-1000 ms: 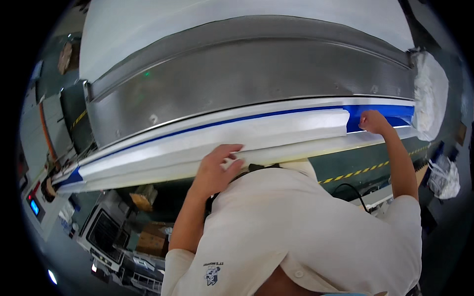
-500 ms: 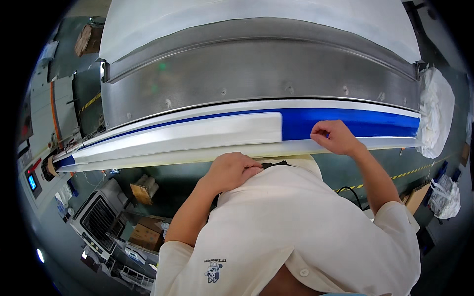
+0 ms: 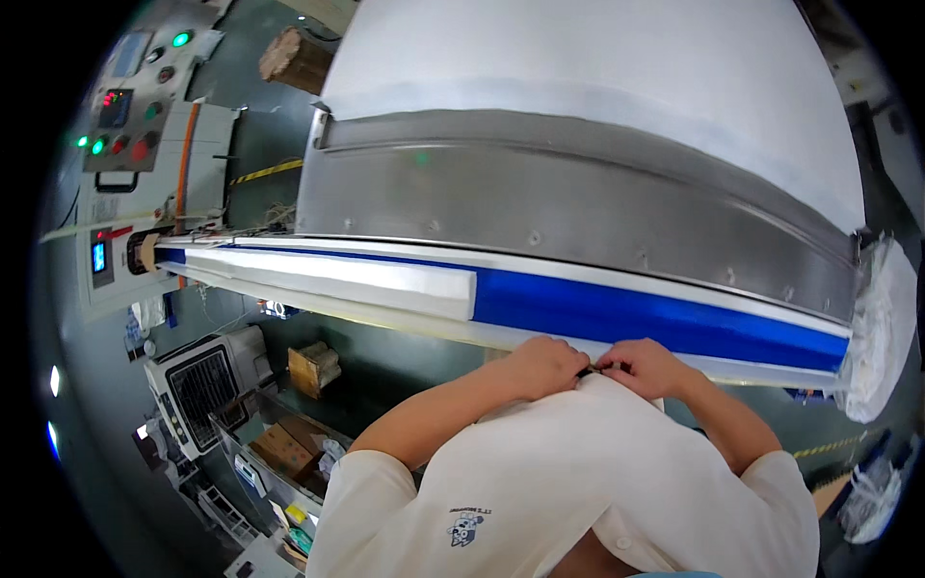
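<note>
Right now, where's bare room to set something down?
Blue strip, between the white strip and the white bundle at right. Steel panel beyond looks mostly bare; slope unclear. Crowded: near edge, left hand and right hand at the shirt.

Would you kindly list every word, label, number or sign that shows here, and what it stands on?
Shirt: small dark lettering beside a cartoon print; I won't copy it out.
Black display on the control panel: red digits, too small to read.
Blue-lit screen: too small to read.
Floor tape: yellow-and-black stripes, no words visible.
</note>
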Motion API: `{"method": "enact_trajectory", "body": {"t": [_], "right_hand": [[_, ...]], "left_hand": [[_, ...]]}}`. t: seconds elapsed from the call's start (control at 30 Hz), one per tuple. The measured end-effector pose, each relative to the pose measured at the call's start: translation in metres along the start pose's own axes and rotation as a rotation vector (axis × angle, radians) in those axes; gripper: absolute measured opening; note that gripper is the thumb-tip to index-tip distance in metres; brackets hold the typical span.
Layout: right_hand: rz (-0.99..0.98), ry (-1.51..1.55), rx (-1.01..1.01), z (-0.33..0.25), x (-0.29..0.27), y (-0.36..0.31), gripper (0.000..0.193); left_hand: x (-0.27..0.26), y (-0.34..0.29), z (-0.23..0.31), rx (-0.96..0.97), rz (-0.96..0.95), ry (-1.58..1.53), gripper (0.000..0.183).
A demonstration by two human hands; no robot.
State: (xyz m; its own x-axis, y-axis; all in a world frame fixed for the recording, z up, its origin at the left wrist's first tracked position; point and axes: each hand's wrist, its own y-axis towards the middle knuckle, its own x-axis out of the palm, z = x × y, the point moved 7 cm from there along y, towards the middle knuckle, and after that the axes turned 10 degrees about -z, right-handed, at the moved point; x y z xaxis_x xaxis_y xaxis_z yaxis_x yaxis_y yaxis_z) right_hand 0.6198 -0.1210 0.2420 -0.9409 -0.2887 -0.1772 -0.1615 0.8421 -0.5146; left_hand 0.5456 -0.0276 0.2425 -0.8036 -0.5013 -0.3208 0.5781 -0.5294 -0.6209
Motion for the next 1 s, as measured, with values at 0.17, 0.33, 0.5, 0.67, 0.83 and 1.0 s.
{"method": "enact_trajectory", "body": {"t": [0.17, 0.33, 0.5, 0.67, 0.83, 1.0], "right_hand": [[-0.023, 0.089, 0.062, 0.009, 0.007, 0.002, 0.022], [0.001, 0.346, 0.129, 0.022, 0.018, 0.003, 0.021], [0.062, 0.371, 0.136, 0.024, 0.015, 0.001, 0.019], [0.048, 0.381, 0.187, 0.026, 0.013, 0.007, 0.021], [0.023, 0.312, 0.208, 0.010, 0.003, 0.029, 0.019], [0.109, 0.201, 0.160, -0.001, -0.023, 0.070, 0.023]], "left_hand": [[0.009, 0.005, -0.020, 0.131, 0.092, -0.503, 0.035], [0.003, 0.014, -0.011, -0.065, -0.148, -0.578, 0.045], [0.008, 0.021, -0.007, 0.021, -0.245, -0.273, 0.049], [-0.004, 0.002, -0.002, -0.021, -0.291, -0.146, 0.042], [-0.014, -0.016, -0.012, 0.136, 0.088, 0.076, 0.035], [-0.034, -0.034, -0.050, 0.081, 0.216, -0.052, 0.030]]}}
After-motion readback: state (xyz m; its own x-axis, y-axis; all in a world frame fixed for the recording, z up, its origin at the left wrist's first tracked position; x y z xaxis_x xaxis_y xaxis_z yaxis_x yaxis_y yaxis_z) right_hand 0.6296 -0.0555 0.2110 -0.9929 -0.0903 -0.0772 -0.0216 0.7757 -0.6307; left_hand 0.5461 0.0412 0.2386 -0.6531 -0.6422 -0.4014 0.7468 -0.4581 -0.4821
